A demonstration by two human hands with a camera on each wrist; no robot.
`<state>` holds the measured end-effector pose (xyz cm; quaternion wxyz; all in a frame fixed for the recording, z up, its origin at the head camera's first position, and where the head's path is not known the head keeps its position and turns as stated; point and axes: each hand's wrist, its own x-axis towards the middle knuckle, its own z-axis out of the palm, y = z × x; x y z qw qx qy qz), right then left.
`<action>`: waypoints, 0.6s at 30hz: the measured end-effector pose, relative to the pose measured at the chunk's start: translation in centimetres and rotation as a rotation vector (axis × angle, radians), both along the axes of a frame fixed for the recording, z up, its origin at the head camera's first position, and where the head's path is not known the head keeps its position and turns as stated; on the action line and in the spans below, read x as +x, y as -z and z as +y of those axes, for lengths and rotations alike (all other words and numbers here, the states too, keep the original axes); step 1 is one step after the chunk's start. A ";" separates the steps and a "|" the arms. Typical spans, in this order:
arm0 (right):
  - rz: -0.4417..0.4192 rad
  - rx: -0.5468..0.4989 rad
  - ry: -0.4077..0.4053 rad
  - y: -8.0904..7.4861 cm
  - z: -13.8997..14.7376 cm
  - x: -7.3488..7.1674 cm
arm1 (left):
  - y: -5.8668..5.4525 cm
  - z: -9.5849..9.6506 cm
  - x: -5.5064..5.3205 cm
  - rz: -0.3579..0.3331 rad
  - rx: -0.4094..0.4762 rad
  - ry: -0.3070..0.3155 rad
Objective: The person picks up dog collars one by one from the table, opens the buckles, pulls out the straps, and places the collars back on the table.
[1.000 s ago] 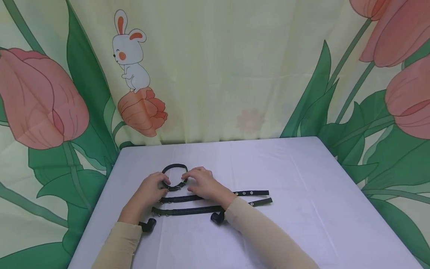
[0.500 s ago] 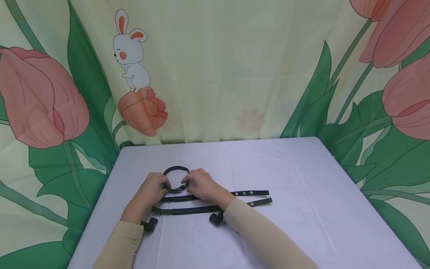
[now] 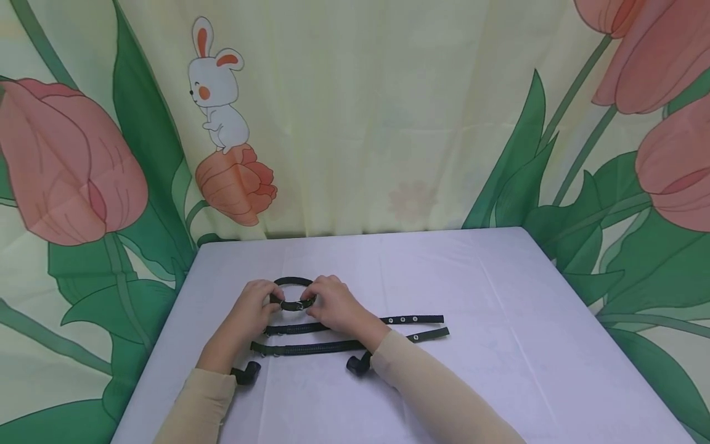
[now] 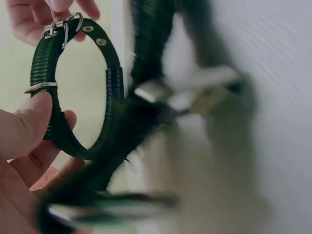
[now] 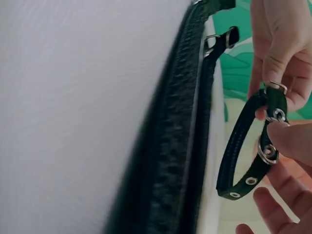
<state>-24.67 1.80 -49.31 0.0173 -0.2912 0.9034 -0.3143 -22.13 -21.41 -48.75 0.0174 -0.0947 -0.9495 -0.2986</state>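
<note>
A dark collar [image 3: 294,281] with metal eyelets and a buckle is fastened into a loop, lifted between both hands over the far left of the table. My left hand [image 3: 256,308] pinches its left side; in the left wrist view the thumb [image 4: 36,117] presses just below a metal keeper. At the right side, my right hand [image 3: 337,303] grips the band between thumb and fingers, near the ring and eyelets [image 5: 251,181] in the right wrist view. Nearer the person lie two similar unfastened collars, the farther collar [image 3: 296,329] and the nearer collar [image 3: 310,349], partly hidden under the right forearm.
A white cloth covers the table [image 3: 499,345]. Behind it hangs a curtain [image 3: 355,123] printed with tulips and a rabbit. A small black wrist camera [image 3: 246,373] sits under the left wrist, another black wrist camera [image 3: 359,364] under the right.
The looped collar has shifted slightly right and tilted, so its ring looks flatter and its buckle side faces the head camera. The right fingers have closed onto its right side. Both flat collars stay put.
</note>
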 end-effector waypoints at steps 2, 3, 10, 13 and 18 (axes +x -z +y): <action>0.012 -0.036 0.011 -0.4 0.1 0.2 | -0.5 0.2 0.2 -0.018 0.028 -0.005; 0.021 -0.060 0.013 -0.6 0.2 0.2 | -0.9 0.3 0.3 -0.026 0.040 -0.009; 0.064 -0.192 0.012 -1.7 1.0 0.7 | -2.8 1.2 1.2 -0.033 0.108 -0.026; 0.067 -0.208 0.016 -2.0 1.2 1.0 | -3.2 1.4 1.4 -0.035 0.121 -0.031; 0.154 -0.276 -0.004 -2.4 1.7 1.5 | -3.5 1.9 1.8 -0.036 0.162 -0.046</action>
